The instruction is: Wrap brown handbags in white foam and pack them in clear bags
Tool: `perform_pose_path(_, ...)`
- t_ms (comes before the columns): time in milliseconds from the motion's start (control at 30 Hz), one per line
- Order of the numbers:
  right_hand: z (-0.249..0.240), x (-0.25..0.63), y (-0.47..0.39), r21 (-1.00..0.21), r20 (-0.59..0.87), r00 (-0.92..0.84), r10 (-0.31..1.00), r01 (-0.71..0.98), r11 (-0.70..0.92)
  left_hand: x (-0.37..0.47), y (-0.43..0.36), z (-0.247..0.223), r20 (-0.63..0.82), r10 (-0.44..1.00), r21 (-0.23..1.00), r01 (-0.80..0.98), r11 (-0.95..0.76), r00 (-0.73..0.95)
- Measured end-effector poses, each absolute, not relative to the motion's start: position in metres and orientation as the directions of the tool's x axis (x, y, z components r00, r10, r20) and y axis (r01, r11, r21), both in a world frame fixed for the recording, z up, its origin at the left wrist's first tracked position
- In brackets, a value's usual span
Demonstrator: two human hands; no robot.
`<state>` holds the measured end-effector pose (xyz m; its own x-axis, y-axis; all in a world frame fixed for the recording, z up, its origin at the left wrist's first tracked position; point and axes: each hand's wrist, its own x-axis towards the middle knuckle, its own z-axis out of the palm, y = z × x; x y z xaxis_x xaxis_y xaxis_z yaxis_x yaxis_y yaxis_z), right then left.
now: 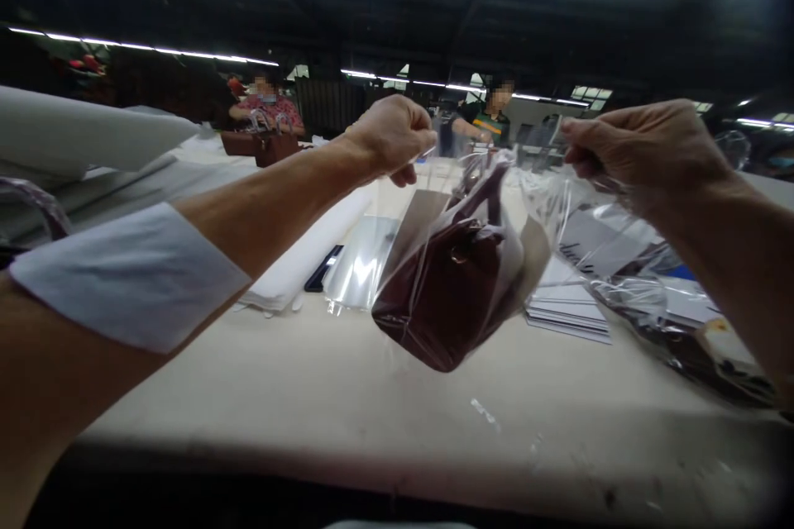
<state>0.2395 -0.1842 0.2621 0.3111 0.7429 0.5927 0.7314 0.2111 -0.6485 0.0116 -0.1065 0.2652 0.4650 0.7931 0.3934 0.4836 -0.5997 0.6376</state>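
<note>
A dark brown handbag (456,289) sits inside a clear plastic bag (546,186), tilted, its handles upward, in front of the person and seemingly clear of the bench (266,397); whether its lowest corner touches cannot be told for certain. The left hand (394,132) pinches the plastic on one side, thumb against curled fingers, and the right hand (638,145) grips it on the other. Holding the two sides well apart probably spreads the mouth and lets the handbag's own weight settle it towards the bottom.

Just behind, to the left, lie a shiny stack of clear sleeves (360,264) and a pile of white sheets (291,264), apparently within easy reach while leaving the front of the bench for handling. To the right are stacked white cards (567,306) and, nearer the right forearm, another plastic-wrapped item (688,355), perhaps put aside there. Farther off, brown handbags (273,149) stand before a person in a red patterned top (289,109).
</note>
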Motion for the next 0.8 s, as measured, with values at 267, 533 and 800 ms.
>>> perform_pose_path(267, 0.263, 0.224, -0.188, -0.654, 0.572, 0.282, 0.770, 0.724, 0.220, 0.011, -0.096, 0.258, 0.426, 0.719, 0.459, 0.553, -0.695, 0.550)
perform_pose_path(533, 0.226, 0.215, -0.204, -0.638, 0.336, 0.057, 0.940, 0.749, 0.182, -0.017, -0.075, 0.211, 0.455, 0.727, 0.385, 0.623, -0.681, 0.514)
perform_pose_path(800, 0.235, 0.203, -0.205, 0.336, 0.643, -0.621, 0.447, 0.754, 0.565, -0.038, -0.067, 0.182, 0.462, 0.773, 0.491, 0.602, -0.630, 0.434)
